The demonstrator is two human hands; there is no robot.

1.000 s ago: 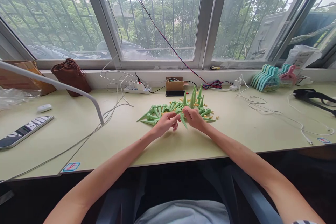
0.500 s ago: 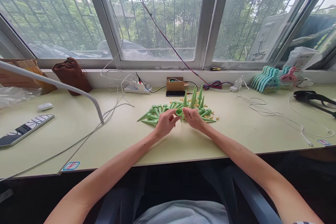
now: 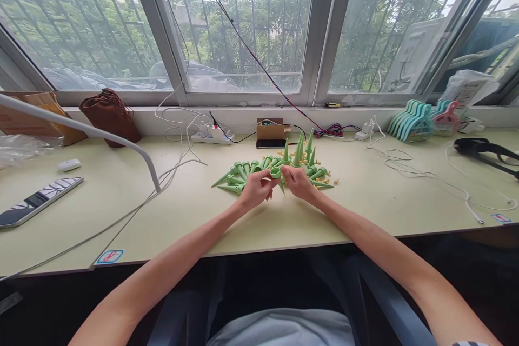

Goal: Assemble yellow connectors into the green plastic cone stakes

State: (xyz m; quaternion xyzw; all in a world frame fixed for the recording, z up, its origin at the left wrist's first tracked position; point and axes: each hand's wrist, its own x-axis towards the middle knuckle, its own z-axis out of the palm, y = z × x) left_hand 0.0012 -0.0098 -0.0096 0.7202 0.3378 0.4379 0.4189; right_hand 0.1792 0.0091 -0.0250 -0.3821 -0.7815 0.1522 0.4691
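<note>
My left hand [image 3: 258, 188] is closed around a green plastic watering spike [image 3: 275, 173]. Its open cup end faces up toward me and the tapered point shows below, between the hands. Right beside the cup, my right hand [image 3: 298, 182] has its fingers pinched together against the cup's side; whatever they grip is hidden. Behind both hands lies a pile of similar green spikes [image 3: 246, 168], fanned out on the left. Several more spikes stand with their points up [image 3: 297, 152] at the back right. Small yellow pieces [image 3: 336, 181] are scattered around the right side of the pile.
On the pale yellow table [image 3: 182, 227], a black phone [image 3: 271, 144] lies before a small cardboard box [image 3: 271, 131]. A white power strip [image 3: 213, 135] and loose cables are behind left. A grey curved arm [image 3: 138, 151] rises at left. Teal hangers [image 3: 411, 121] stand at right.
The watering spike has tilted between my hands, with its cup opening turned more toward me and its tip now showing below. Both hands stay nearly in place.
</note>
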